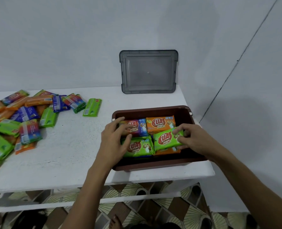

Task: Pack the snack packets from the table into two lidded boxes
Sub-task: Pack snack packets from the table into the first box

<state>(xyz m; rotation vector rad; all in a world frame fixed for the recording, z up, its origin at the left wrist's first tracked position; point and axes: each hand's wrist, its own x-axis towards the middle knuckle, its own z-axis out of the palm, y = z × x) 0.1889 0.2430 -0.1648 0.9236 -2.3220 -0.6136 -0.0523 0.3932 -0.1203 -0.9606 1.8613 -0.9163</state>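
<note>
Single head-worn wide-angle view; I look forward and down from standing height onto the white tabletop (67, 154), close enough that both forearms enter from the bottom edge. The wall fills the upper half, patterned floor (137, 210) the bottom. No second view.

The loose packets (13, 123) run off the left edge, labels blurred.
</note>
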